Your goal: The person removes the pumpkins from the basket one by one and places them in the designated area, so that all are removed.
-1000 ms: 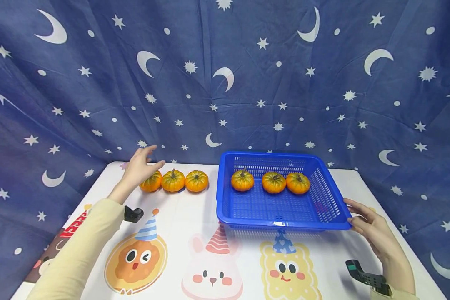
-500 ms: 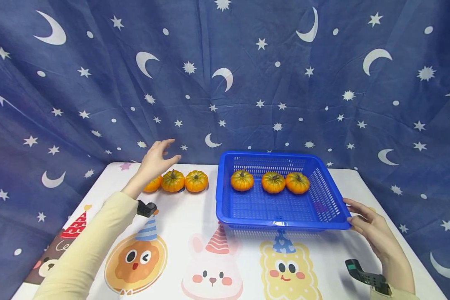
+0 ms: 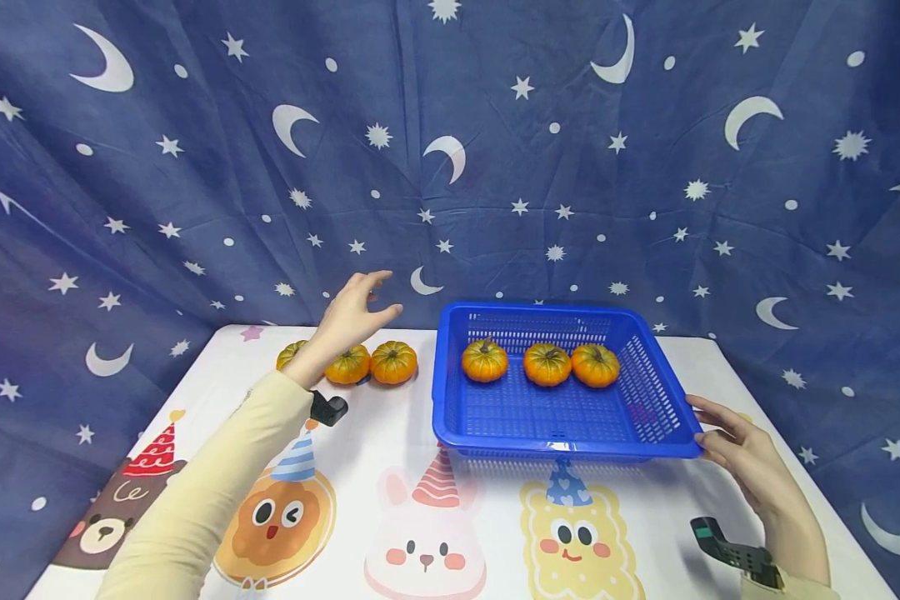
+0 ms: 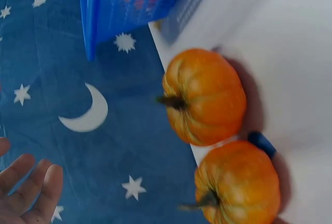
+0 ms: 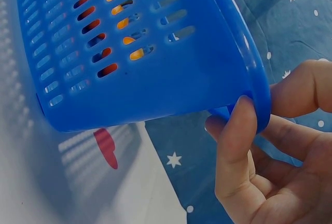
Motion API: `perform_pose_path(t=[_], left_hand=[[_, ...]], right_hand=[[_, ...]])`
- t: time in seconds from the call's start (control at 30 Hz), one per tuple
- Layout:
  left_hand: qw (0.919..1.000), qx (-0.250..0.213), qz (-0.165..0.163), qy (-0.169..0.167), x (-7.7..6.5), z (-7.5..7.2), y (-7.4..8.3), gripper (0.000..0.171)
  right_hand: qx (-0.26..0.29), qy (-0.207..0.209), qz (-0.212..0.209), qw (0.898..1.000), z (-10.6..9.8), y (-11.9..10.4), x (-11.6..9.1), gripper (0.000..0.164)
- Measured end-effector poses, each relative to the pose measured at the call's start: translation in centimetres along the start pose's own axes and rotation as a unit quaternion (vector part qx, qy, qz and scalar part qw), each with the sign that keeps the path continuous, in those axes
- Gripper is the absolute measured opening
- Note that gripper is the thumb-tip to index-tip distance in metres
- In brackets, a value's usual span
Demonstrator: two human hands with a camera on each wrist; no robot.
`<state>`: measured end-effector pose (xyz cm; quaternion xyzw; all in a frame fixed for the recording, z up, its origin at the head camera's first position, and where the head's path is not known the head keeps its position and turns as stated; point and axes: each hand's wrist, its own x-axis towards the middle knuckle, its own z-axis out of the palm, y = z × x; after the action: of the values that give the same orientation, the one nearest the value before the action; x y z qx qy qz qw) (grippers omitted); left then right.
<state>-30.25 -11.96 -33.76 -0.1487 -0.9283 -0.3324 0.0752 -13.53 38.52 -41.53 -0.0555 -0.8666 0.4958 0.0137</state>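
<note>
Since the earlier frame, the person's left hand has travelled rightward from over the leftmost pumpkin, one of three small, round, ribbed, orange-and-green pumpkins left of centre in the frame. It is empty, raised, with thumb and fingers spread wide. Its wrist partly covers the leftmost pumpkin and the middle pumpkin; the rightmost pumpkin shows whole. All three sit side by side on the white, cartoon-printed bench, a tidy row that seems meant to keep each within easy reach.

Right of centre stands a shallow, blue, perforated plastic basket, unmoved, carrying three matching pumpkins: one at left, set apart, then a central one and a right-hand one, close together. At the basket's lower-right corner, the right hand pinches the rim between thumb and fingers, probably to steady it. Whether that corner is slightly lifted cannot be told.
</note>
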Motion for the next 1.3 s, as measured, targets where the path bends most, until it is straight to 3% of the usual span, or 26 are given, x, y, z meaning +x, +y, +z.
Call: perform_pose_path(t=[0.73,1.3], left_hand=[[0.9978,0.008,0.057,-0.033,1.8,5.1,5.8,0.061],[0.9929,0.016,0.103,-0.056,2.8,8.1,9.3,0.059]], right_hand=[[-0.003,0.005,-0.006,1.000,-0.1,0.4,-0.1,0.055],[-0.011,0.005,-0.009,1.000,0.1,-0.1,-0.1,0.054]])
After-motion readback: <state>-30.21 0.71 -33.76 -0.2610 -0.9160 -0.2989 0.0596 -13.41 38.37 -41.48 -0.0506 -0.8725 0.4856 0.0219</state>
